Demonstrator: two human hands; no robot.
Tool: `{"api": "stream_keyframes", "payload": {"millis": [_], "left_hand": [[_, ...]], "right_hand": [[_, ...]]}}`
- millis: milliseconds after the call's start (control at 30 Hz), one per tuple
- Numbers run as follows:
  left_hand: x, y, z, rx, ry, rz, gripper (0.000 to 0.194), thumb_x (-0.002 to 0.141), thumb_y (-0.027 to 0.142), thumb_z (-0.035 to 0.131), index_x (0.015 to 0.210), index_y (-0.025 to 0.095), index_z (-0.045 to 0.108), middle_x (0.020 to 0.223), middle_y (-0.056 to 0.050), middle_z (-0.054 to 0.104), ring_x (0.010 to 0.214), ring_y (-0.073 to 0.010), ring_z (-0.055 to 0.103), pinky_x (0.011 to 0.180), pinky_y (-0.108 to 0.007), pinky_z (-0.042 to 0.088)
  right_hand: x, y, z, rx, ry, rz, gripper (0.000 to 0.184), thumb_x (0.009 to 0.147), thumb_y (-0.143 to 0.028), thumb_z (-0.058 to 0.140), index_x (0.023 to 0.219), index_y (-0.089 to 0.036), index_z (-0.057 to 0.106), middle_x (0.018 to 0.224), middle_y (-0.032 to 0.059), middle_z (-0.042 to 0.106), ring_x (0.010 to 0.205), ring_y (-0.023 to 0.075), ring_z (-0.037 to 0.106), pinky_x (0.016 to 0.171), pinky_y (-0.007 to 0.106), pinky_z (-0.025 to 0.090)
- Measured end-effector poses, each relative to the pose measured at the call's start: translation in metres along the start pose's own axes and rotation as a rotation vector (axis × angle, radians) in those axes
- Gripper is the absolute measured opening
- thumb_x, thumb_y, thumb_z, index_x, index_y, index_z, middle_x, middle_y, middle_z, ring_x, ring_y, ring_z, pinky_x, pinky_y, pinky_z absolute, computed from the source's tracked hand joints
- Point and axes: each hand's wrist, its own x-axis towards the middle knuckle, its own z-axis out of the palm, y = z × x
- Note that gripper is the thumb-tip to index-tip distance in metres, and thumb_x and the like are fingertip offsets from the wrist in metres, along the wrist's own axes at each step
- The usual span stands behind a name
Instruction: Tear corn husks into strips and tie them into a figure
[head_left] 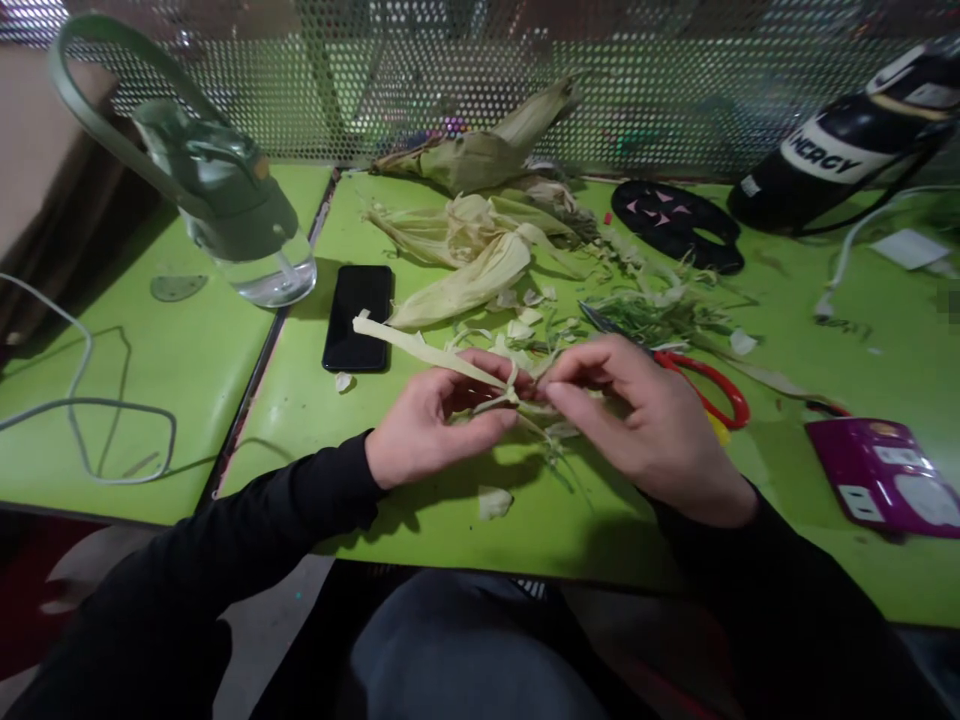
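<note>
My left hand (431, 415) and my right hand (637, 410) meet over the green table (420, 520), both pinched on a pale corn-husk strip (420, 345) that sticks out up and to the left from my fingers. The strip looks knotted or folded between my fingertips. Behind my hands lies a pile of corn husks (480, 250), with a whole husked ear (480, 150) against the mesh screen. Small husk scraps (495, 500) are scattered near my hands.
A black phone (358, 316) lies left of the husks, beside a clear water bottle (225, 200) with a green lid. Red-handled scissors (697, 385) lie right of my hands. A purple power strip (885, 475), a black disc (675, 222), a dark bottle (847, 150) and cables (90, 410) lie around.
</note>
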Motion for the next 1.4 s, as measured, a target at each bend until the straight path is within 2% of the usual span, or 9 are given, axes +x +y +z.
{"api": "stream_keyframes", "payload": {"millis": [100, 267, 600, 800, 967, 1067, 1167, 1267, 1400], "left_hand": [[0.001, -0.001, -0.001, -0.012, 0.012, 0.004, 0.018, 0.085, 0.023, 0.071, 0.098, 0.013, 0.064, 0.094, -0.006, 0.073, 0.084, -0.0118, 0.069, 0.080, -0.024, 0.057], [0.003, -0.004, 0.000, -0.070, 0.044, -0.047, 0.030, 0.086, 0.031, 0.072, 0.110, 0.014, 0.065, 0.099, -0.008, 0.076, 0.083, -0.0136, 0.071, 0.075, -0.024, 0.058], [0.003, -0.005, 0.000, -0.242, 0.012, -0.158, 0.025, 0.082, 0.027, 0.077, 0.099, 0.015, 0.064, 0.081, -0.001, 0.073, 0.075, -0.0120, 0.072, 0.066, -0.021, 0.058], [0.002, -0.005, -0.002, -0.154, -0.026, -0.082, 0.039, 0.083, 0.019, 0.075, 0.116, 0.019, 0.056, 0.083, 0.000, 0.074, 0.075, -0.0111, 0.071, 0.067, -0.020, 0.056], [0.001, -0.007, -0.003, -0.092, -0.030, -0.066, 0.037, 0.083, 0.027, 0.075, 0.114, 0.020, 0.057, 0.092, -0.003, 0.073, 0.079, -0.0130, 0.072, 0.068, -0.022, 0.056], [0.000, -0.008, -0.003, -0.092, -0.032, -0.067, 0.036, 0.083, 0.027, 0.075, 0.113, 0.021, 0.056, 0.092, -0.003, 0.072, 0.080, -0.0135, 0.072, 0.067, -0.022, 0.056], [0.000, -0.008, -0.002, -0.088, -0.025, -0.087, 0.037, 0.083, 0.025, 0.075, 0.112, 0.021, 0.054, 0.090, -0.003, 0.072, 0.080, -0.0137, 0.071, 0.067, -0.022, 0.056], [0.000, -0.008, 0.000, -0.126, -0.020, -0.126, 0.034, 0.080, 0.023, 0.077, 0.104, 0.020, 0.053, 0.085, -0.001, 0.071, 0.076, -0.0121, 0.070, 0.065, -0.020, 0.056], [0.002, -0.007, 0.004, -0.222, 0.012, -0.200, 0.029, 0.080, 0.019, 0.077, 0.098, 0.017, 0.054, 0.078, 0.001, 0.071, 0.073, -0.0096, 0.070, 0.063, -0.018, 0.055]], "right_hand": [[-0.003, -0.001, 0.003, -0.032, 0.034, 0.028, 0.025, 0.090, -0.024, 0.064, 0.115, -0.024, 0.066, 0.093, 0.0030, 0.076, 0.080, 0.0201, 0.072, 0.068, 0.031, 0.056], [-0.002, -0.002, 0.003, -0.093, 0.096, -0.006, 0.007, 0.091, -0.029, 0.065, 0.092, -0.028, 0.072, 0.089, 0.0005, 0.078, 0.073, 0.0202, 0.072, 0.063, 0.033, 0.054], [-0.002, -0.002, 0.006, -0.136, 0.132, 0.031, 0.011, 0.094, -0.032, 0.060, 0.088, -0.026, 0.068, 0.078, 0.0012, 0.074, 0.063, 0.0181, 0.066, 0.054, 0.032, 0.048], [-0.003, 0.000, 0.003, -0.073, 0.107, -0.131, 0.002, 0.088, -0.027, 0.068, 0.088, -0.027, 0.067, 0.079, 0.0006, 0.072, 0.065, 0.0168, 0.065, 0.059, 0.032, 0.051], [-0.003, 0.003, 0.002, -0.107, 0.121, -0.207, 0.005, 0.087, -0.026, 0.069, 0.090, -0.025, 0.065, 0.078, 0.0003, 0.069, 0.065, 0.0155, 0.063, 0.060, 0.031, 0.050], [-0.001, 0.004, 0.002, -0.161, 0.114, -0.216, 0.006, 0.089, -0.028, 0.066, 0.092, -0.023, 0.066, 0.084, 0.0032, 0.069, 0.075, 0.0178, 0.064, 0.067, 0.033, 0.052], [0.002, 0.004, 0.003, -0.136, 0.051, -0.134, 0.014, 0.092, -0.033, 0.062, 0.094, -0.021, 0.068, 0.091, 0.0065, 0.067, 0.084, 0.0197, 0.065, 0.071, 0.034, 0.053], [0.002, 0.004, 0.008, 0.032, 0.005, 0.050, 0.017, 0.090, -0.037, 0.064, 0.087, -0.021, 0.071, 0.092, 0.0054, 0.065, 0.081, 0.0175, 0.064, 0.067, 0.030, 0.053], [-0.002, 0.009, 0.019, 0.342, 0.099, 0.253, 0.017, 0.087, -0.039, 0.069, 0.088, -0.022, 0.072, 0.086, 0.0018, 0.065, 0.076, 0.0158, 0.065, 0.066, 0.028, 0.055]]}}
